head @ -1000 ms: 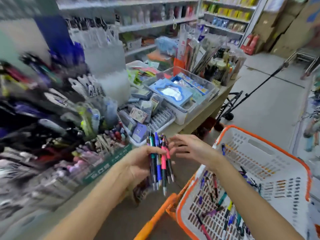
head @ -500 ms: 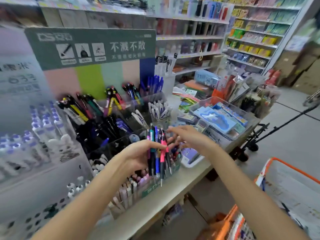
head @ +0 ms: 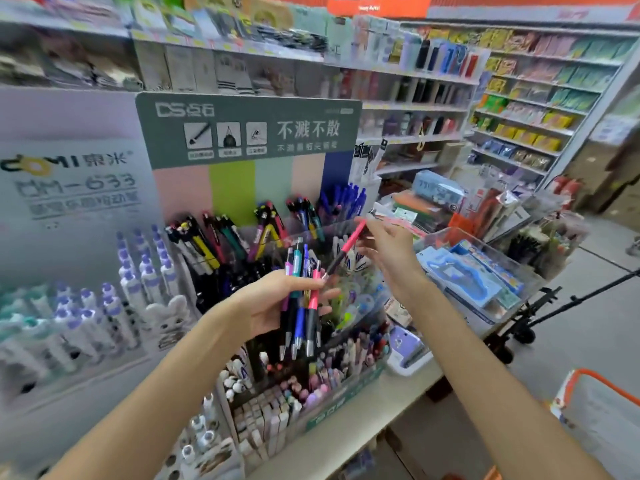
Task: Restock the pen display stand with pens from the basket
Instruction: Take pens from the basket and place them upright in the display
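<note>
My left hand (head: 273, 306) is curled tight round a bunch of pens (head: 300, 303), tips down. My right hand (head: 388, 251) pinches 1 pink pen (head: 346, 245), tilted, just right of the bunch, near the display stand (head: 242, 133).

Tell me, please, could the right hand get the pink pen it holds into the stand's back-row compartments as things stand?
Probably yes: the right hand holds the pink pen just in front of the back-row compartments, with nothing between them.
</note>
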`<action>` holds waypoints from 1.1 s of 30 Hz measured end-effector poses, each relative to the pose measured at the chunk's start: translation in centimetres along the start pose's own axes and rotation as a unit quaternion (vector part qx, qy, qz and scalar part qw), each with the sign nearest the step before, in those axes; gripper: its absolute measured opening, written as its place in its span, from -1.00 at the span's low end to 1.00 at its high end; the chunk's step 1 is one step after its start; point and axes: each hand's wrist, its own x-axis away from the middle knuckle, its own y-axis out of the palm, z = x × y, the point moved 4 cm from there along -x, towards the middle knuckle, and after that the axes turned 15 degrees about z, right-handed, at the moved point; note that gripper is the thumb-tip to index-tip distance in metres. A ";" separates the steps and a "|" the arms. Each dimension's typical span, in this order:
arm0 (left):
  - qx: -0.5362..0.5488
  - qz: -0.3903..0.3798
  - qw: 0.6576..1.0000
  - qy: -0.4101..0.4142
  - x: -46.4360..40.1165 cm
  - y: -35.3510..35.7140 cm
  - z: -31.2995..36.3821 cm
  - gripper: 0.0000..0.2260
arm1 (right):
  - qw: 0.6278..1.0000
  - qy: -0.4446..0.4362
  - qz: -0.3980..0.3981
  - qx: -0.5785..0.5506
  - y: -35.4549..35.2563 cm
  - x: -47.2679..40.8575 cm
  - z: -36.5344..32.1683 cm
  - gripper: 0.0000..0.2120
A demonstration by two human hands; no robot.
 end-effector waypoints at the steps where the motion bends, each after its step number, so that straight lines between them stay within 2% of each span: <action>1: 0.009 0.005 1.000 0.015 -0.1 -0.2 0.5 -0.75 | 0.999 -0.034 0.016 0.000 0.2 -0.3 -0.9 -0.76; 5: 0.047 0.045 0.996 0.068 0.0 -1.7 2.3 -0.83 | 0.982 -0.179 0.051 0.028 2.4 -1.4 -4.2 -0.77; 8: 0.083 0.079 0.990 0.085 0.2 -2.9 3.1 -0.83 | 0.959 -0.268 0.024 0.085 5.3 -1.7 -5.2 -0.78; 14: 0.115 0.111 0.984 0.075 0.7 -4.4 2.8 -0.87 | 0.881 -0.382 -0.013 0.278 8.6 -1.3 -4.7 -0.78; 17: 0.120 0.116 0.984 0.070 1.1 -4.8 2.6 -0.85 | 0.861 -0.372 -0.049 0.342 9.6 -1.4 -3.2 -0.74; 21: 0.120 0.110 0.984 0.067 1.4 -4.8 2.6 -0.81 | 0.871 -0.337 -0.067 0.352 10.0 -1.6 -1.7 -0.75; 26: 0.120 0.112 0.984 0.064 1.2 -4.8 2.9 -0.76 | 0.832 -0.441 -0.037 0.333 10.1 -0.4 -3.0 -0.77; 29: 0.119 0.110 0.985 0.060 1.3 -4.8 2.8 -0.79 | 0.850 -0.423 -0.037 0.311 10.1 -0.8 -2.7 -0.77; 31: 0.124 0.107 0.985 0.056 1.2 -4.8 2.7 -0.80 | 0.873 -0.375 -0.091 0.297 10.5 -1.1 -2.2 -0.75; 33: 0.130 0.101 0.985 0.052 1.2 -4.7 2.6 -0.78 | 0.880 -0.350 -0.127 0.294 10.8 -1.1 -2.0 -0.71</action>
